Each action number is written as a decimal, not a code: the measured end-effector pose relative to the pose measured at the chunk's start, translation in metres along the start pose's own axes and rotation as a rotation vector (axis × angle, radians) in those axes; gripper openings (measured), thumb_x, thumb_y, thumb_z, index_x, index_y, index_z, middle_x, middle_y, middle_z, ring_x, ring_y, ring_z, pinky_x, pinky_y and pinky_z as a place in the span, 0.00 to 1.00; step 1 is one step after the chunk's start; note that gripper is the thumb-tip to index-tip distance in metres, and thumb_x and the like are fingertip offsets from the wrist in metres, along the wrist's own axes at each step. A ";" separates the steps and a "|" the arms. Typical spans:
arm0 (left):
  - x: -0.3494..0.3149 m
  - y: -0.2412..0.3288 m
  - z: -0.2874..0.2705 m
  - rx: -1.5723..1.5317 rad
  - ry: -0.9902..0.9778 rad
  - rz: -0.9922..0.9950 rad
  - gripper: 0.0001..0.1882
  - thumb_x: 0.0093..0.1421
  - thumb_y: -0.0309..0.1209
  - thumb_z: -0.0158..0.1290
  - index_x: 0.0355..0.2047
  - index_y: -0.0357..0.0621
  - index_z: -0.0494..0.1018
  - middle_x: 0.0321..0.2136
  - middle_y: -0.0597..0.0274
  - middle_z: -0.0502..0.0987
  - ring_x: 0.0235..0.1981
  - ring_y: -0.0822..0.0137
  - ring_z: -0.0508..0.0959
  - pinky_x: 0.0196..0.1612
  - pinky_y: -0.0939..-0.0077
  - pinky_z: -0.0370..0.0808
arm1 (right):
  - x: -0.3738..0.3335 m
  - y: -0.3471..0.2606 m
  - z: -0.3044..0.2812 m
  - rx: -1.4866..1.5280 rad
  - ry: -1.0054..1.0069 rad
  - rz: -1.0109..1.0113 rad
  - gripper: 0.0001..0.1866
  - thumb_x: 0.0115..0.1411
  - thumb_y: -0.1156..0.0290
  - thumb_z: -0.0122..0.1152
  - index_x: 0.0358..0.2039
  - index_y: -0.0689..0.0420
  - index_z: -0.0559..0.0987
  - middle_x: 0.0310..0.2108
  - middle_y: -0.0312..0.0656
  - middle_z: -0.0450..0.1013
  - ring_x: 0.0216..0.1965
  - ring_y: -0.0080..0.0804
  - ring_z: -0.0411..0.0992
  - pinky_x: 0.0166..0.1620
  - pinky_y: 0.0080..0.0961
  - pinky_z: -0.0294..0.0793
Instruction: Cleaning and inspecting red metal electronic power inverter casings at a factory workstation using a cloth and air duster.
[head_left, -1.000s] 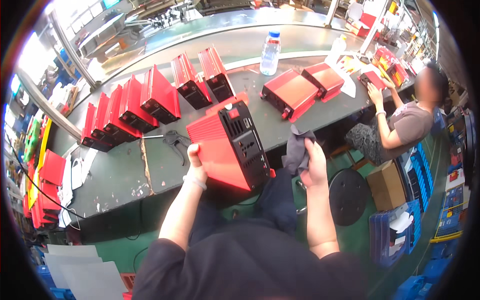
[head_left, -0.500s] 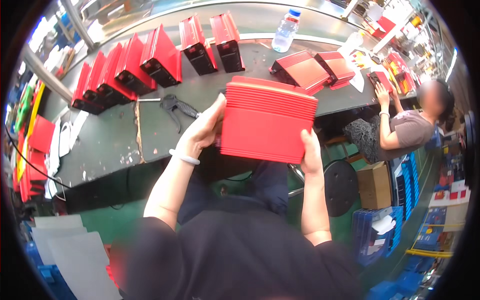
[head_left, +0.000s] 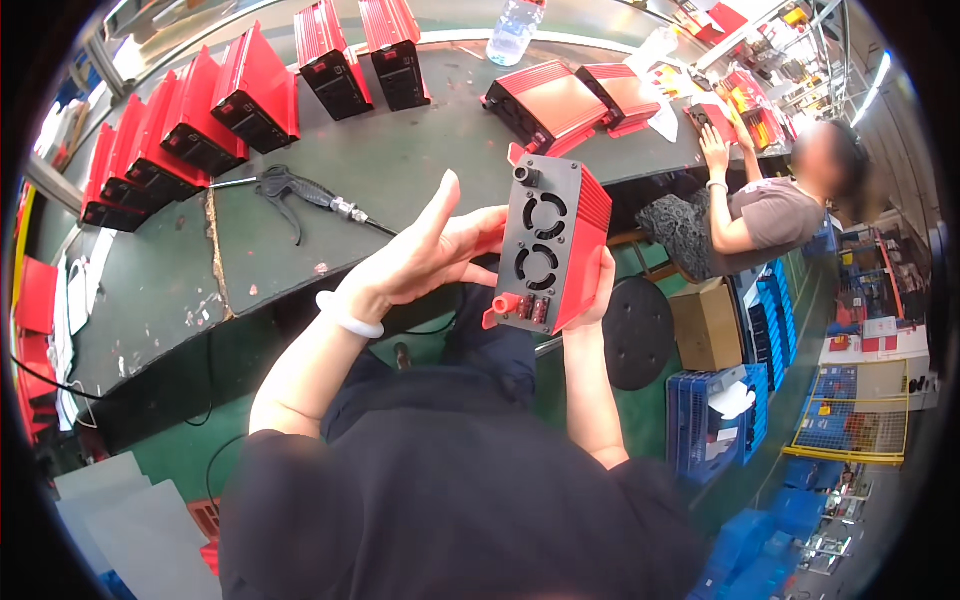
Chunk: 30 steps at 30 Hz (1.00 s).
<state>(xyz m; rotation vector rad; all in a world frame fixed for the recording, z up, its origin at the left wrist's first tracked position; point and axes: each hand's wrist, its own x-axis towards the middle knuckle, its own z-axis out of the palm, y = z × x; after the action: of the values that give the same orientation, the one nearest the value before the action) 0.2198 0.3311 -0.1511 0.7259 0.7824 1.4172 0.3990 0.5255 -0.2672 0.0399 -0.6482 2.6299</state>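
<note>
The right hand [head_left: 592,296] clasped the red unit [head_left: 558,245] at the near edge of the workbench [head_left: 400,160] while the left hand [head_left: 420,258] spread open toward it, and support clear of the terminals [head_left: 506,303] seemed wisest.

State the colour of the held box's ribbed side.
Red ribbed side, best in the head view.

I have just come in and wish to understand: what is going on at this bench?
A person is handling a red unit at the dark bench; its end panel with two round vents faces the camera. The right grip holds its right side, while the left grip is open at its left edge. Similar red units stand on the bench, near a black trigger tool. To the right, a co-worker handles another unit.
</note>
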 end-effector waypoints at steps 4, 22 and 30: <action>-0.006 -0.008 0.008 0.176 0.094 0.058 0.44 0.61 0.65 0.26 0.65 0.43 0.47 0.63 0.59 0.56 0.64 0.63 0.54 0.59 0.67 0.58 | 0.001 0.005 0.002 -0.021 0.059 0.005 0.31 0.65 0.48 0.36 0.59 0.58 0.63 0.57 0.44 0.64 0.56 0.39 0.64 0.57 0.38 0.64; -0.012 -0.031 0.025 0.871 0.388 0.022 0.41 0.37 0.39 0.61 0.53 0.42 0.60 0.41 0.48 0.74 0.43 0.54 0.76 0.48 0.67 0.70 | -0.045 -0.020 -0.035 -0.433 0.632 -0.200 0.19 0.67 0.61 0.43 0.51 0.60 0.69 0.50 0.44 0.70 0.52 0.37 0.67 0.57 0.42 0.63; 0.042 -0.088 0.001 1.319 0.201 -0.116 0.36 0.36 0.36 0.58 0.46 0.36 0.60 0.27 0.46 0.75 0.30 0.49 0.77 0.35 0.63 0.73 | -0.078 -0.031 -0.011 -0.880 0.907 -0.208 0.16 0.58 0.76 0.59 0.46 0.64 0.73 0.36 0.38 0.74 0.37 0.27 0.72 0.44 0.23 0.71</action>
<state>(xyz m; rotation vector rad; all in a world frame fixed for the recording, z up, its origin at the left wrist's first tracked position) 0.2705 0.3703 -0.2248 1.4804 1.9152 0.7214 0.4835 0.5237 -0.2736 -1.1681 -1.2435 1.6675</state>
